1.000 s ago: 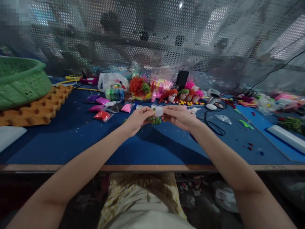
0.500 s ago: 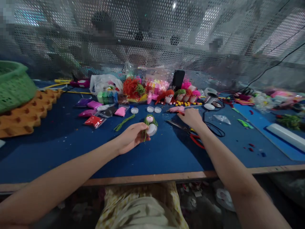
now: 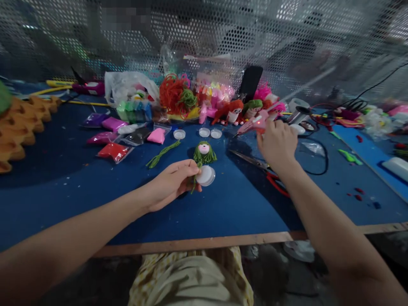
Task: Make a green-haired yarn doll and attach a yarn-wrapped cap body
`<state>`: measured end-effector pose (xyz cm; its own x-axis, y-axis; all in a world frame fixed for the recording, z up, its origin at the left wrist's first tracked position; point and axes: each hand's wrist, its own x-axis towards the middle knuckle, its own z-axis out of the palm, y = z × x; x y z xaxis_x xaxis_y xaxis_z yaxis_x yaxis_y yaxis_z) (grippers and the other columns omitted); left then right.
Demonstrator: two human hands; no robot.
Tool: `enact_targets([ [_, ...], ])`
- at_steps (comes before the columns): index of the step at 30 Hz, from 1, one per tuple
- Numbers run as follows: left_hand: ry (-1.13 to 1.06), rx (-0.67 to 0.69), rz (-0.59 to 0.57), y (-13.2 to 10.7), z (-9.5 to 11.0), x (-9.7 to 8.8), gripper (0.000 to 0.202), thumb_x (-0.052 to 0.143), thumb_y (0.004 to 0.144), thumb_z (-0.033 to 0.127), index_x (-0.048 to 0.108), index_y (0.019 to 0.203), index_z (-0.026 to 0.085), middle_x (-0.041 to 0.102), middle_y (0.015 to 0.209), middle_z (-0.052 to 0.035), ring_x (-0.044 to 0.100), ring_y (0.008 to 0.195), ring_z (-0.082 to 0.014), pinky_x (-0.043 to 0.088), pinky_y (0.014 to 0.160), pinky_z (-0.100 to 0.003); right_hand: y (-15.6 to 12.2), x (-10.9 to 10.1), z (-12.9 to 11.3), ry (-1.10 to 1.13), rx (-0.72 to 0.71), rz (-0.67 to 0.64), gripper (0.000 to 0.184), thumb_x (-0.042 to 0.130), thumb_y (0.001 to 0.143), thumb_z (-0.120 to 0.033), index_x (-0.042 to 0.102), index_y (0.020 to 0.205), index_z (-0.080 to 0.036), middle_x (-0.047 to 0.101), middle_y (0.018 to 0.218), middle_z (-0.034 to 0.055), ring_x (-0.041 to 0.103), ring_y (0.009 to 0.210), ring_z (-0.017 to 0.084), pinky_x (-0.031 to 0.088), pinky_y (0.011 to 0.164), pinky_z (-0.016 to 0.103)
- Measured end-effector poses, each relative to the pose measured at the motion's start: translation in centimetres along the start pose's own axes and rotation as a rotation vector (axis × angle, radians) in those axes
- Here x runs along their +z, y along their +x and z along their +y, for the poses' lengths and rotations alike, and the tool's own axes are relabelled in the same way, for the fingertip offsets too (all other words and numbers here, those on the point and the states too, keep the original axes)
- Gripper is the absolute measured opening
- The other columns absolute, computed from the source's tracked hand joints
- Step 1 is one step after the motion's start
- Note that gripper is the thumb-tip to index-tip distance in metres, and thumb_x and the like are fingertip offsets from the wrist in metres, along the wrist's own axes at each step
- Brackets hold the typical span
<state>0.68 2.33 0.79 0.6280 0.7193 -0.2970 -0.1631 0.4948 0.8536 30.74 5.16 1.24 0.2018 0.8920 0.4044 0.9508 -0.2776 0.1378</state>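
Note:
My left hand [image 3: 174, 182] pinches a round white lid-like piece [image 3: 206, 175] with a short length of green yarn against it. Just beyond lies a doll's head [image 3: 204, 148] with a pale face and green yarn hair, on the blue tabletop. My right hand [image 3: 279, 142] is wrapped round a pink hot glue gun [image 3: 255, 122], its nozzle pointing left and a long clear glue stick [image 3: 306, 88] sticking out behind. Under my right wrist are scissors [image 3: 251, 160] with red handles, blades partly apart. A green yarn strand [image 3: 163, 154] lies left of the head.
Three small clear round lids, one of them a lid [image 3: 179, 134], lie behind the head. Packets of coloured clay, such as a red packet [image 3: 114, 151], sit left. Finished yarn-haired dolls [image 3: 234, 112] and a dark phone [image 3: 251, 83] stand at the back. A black cord [image 3: 325, 157] loops right.
My right hand has lifted the glue gun off the table and its glue stick now shows. The doll's head shows apart from my left hand. The view has shifted slightly.

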Motion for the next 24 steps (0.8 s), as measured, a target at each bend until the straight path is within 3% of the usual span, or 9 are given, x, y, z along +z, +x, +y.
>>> enact_targets([
  [3, -0.009, 0.024, 0.015, 0.1, -0.1, 0.0, 0.023, 0.063, 0.090, 0.019, 0.053, 0.070, 0.017, 0.064, 0.074, 0.0007, 0.066, 0.064, -0.0118, 0.050, 0.064, -0.023, 0.0, -0.6, 0.7, -0.021, -0.088, 0.146, 0.043, 0.037, 0.101, -0.028, 0.052, 0.138, -0.012, 0.065, 0.123, 0.0245, 0.060, 0.116, 0.037, 0.043, 0.098, 0.054],
  [5, -0.027, 0.049, 0.026, 0.3, -0.2, -0.1, 0.023, 0.063, 0.089, 0.019, 0.053, 0.069, 0.017, 0.064, 0.075, 0.0008, 0.066, 0.065, -0.0121, 0.051, 0.065, -0.024, -0.2, -0.7, 0.8, 0.028, -0.096, 0.227, 0.041, 0.038, 0.100, -0.030, 0.055, 0.133, -0.014, 0.065, 0.120, 0.0243, 0.061, 0.113, 0.037, 0.044, 0.096, 0.055],
  [7, -0.048, 0.074, 0.034, 0.3, -0.3, -0.2, 0.022, 0.064, 0.088, 0.019, 0.053, 0.069, 0.017, 0.064, 0.075, 0.0008, 0.066, 0.066, -0.0120, 0.051, 0.066, -0.023, -0.5, -0.8, 0.7, 0.132, -0.041, 0.309, 0.034, 0.044, 0.095, -0.032, 0.059, 0.121, -0.015, 0.066, 0.113, 0.0234, 0.064, 0.107, 0.037, 0.047, 0.091, 0.053],
  [10, -0.069, 0.097, 0.053, 0.3, -0.3, -0.1, 0.022, 0.063, 0.088, 0.017, 0.053, 0.069, 0.017, 0.063, 0.074, 0.0014, 0.066, 0.066, -0.0111, 0.050, 0.066, -0.021, -1.1, -1.2, -0.2, 0.348, 0.084, 0.390, 0.022, 0.058, 0.081, -0.040, 0.056, 0.091, -0.020, 0.067, 0.088, 0.0155, 0.067, 0.086, 0.034, 0.052, 0.077, 0.048],
  [14, -0.084, 0.113, 0.077, 0.2, -0.2, 0.1, 0.020, 0.064, 0.087, 0.017, 0.055, 0.069, 0.017, 0.064, 0.074, 0.0018, 0.067, 0.066, -0.0103, 0.047, 0.064, -0.020, -2.6, -2.1, -1.5, 0.558, 0.083, 0.446, 0.035, 0.067, 0.063, -0.050, 0.042, 0.076, -0.028, 0.056, 0.061, 0.0018, 0.060, 0.058, 0.026, 0.049, 0.059, 0.041],
  [19, -0.067, 0.122, 0.090, 0.3, -0.1, 0.1, 0.018, 0.065, 0.084, 0.018, 0.055, 0.069, 0.017, 0.064, 0.072, 0.0021, 0.066, 0.065, -0.0101, 0.043, 0.060, -0.020, -4.2, -2.6, -2.5, 0.663, -0.096, 0.445, 0.028, 0.066, 0.067, -0.047, 0.054, 0.078, -0.025, 0.064, 0.065, 0.0045, 0.062, 0.056, 0.023, 0.048, 0.054, 0.037],
  [24, -0.058, 0.110, 0.099, 0.3, 0.0, 0.2, 0.020, 0.068, 0.082, 0.020, 0.054, 0.069, 0.018, 0.065, 0.073, 0.0018, 0.065, 0.066, -0.0110, 0.043, 0.060, -0.022, -4.6, -2.4, -2.7, 0.604, -0.116, 0.370, 0.019, 0.064, 0.069, -0.042, 0.055, 0.073, -0.025, 0.063, 0.061, 0.0031, 0.062, 0.055, 0.022, 0.049, 0.054, 0.036],
])
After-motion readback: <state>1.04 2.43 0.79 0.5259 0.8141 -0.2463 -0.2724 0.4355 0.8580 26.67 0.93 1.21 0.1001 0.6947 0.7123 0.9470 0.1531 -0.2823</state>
